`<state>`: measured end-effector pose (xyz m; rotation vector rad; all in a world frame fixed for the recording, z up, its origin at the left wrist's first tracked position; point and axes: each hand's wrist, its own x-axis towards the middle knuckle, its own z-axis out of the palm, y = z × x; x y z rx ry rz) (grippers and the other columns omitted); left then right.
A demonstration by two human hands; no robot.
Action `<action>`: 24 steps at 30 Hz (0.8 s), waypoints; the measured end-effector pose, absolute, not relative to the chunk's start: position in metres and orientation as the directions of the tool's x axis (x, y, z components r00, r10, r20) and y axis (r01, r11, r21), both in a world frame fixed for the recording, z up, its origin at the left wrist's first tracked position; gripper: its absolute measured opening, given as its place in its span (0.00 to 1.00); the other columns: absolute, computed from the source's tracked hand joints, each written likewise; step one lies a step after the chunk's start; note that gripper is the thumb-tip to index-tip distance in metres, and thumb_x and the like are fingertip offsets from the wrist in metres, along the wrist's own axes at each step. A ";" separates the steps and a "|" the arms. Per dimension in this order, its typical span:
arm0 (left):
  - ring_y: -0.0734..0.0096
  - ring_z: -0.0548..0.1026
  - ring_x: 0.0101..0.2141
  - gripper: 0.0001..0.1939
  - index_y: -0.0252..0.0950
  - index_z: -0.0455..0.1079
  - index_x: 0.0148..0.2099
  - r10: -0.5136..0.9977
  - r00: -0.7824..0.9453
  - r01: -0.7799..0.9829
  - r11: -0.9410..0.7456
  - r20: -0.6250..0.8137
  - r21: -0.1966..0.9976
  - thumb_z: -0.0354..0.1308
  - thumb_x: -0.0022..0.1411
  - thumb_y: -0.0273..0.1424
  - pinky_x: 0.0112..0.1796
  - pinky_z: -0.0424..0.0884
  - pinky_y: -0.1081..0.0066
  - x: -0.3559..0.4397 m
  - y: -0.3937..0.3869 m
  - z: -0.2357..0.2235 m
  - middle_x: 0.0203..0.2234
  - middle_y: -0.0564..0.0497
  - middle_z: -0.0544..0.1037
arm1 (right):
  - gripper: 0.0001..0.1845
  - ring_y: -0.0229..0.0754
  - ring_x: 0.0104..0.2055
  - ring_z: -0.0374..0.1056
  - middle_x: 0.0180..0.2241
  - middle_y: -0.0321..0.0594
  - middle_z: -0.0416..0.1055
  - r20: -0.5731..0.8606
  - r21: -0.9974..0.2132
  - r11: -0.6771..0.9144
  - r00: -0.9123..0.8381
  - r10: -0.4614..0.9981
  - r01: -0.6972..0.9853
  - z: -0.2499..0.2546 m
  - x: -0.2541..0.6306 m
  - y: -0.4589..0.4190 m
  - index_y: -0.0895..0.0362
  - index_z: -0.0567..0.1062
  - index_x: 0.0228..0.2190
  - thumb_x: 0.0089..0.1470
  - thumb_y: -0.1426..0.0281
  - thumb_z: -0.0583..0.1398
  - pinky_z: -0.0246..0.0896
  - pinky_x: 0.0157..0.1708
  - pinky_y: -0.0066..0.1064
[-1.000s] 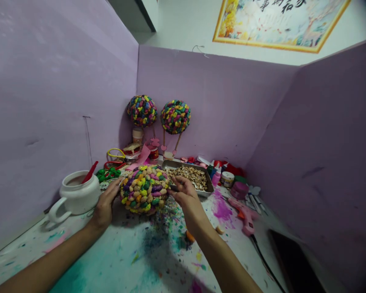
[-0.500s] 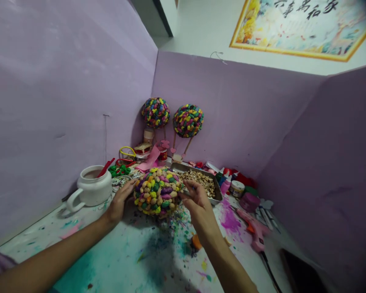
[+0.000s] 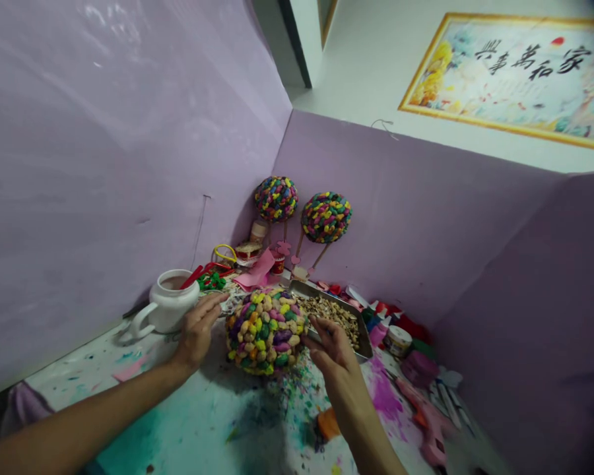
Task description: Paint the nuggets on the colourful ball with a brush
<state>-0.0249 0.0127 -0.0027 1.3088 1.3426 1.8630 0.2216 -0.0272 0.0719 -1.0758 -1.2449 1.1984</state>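
A ball covered in painted and bare peanuts (image 3: 266, 330), yellow, green, purple, pink and tan, is over the paint-stained table in front of me. My left hand (image 3: 198, 333) is beside its left side, fingers stretched out, tips close to the ball; whether they touch it I cannot tell. At the ball's right side, my right hand (image 3: 334, 349) has its fingers bent together in a pinch. What sits between them is hidden. An orange object (image 3: 328, 423) lies partly behind my right wrist.
Behind the ball stands a metal tray (image 3: 369, 330) of peanuts. A white mug (image 3: 171, 307) is at left, two finished colourful balls (image 3: 327, 218) lean at the back wall. Paint bottles (image 3: 379, 332), a jar (image 3: 398, 341) and a pink glue gun (image 3: 428, 422) lie right.
My view has shifted, so the scene sits lower and further right. My left hand has drawn slightly away from the ball's side; my right hand stays beside it.
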 end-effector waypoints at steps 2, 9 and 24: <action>0.54 0.69 0.56 0.20 0.39 0.79 0.44 0.799 -0.400 0.154 -0.424 0.449 0.893 0.55 0.57 0.44 0.60 0.59 0.55 -0.024 0.007 -0.001 0.50 0.44 0.77 | 0.25 0.52 0.51 0.74 0.55 0.48 0.73 0.104 -0.992 0.102 -0.025 0.994 -0.068 0.073 0.220 -0.029 0.51 0.68 0.42 0.37 0.70 0.61 0.65 0.50 0.42; 0.54 0.70 0.56 0.20 0.41 0.79 0.48 0.805 -0.246 0.206 -0.500 0.539 0.841 0.52 0.62 0.43 0.61 0.57 0.54 -0.020 -0.003 -0.003 0.51 0.45 0.78 | 0.22 0.52 0.46 0.76 0.50 0.46 0.76 0.147 -0.986 0.149 0.034 0.989 -0.076 0.077 0.218 -0.032 0.50 0.71 0.39 0.36 0.69 0.63 0.68 0.49 0.45; 0.53 0.69 0.57 0.18 0.49 0.75 0.53 0.775 -0.165 0.321 -0.542 0.610 0.776 0.55 0.62 0.42 0.62 0.56 0.57 -0.026 0.002 -0.015 0.53 0.55 0.77 | 0.21 0.35 0.16 0.68 0.14 0.31 0.69 0.500 -0.791 0.610 0.630 0.595 0.052 0.117 0.315 -0.070 0.59 0.77 0.30 0.49 0.52 0.66 0.66 0.20 0.26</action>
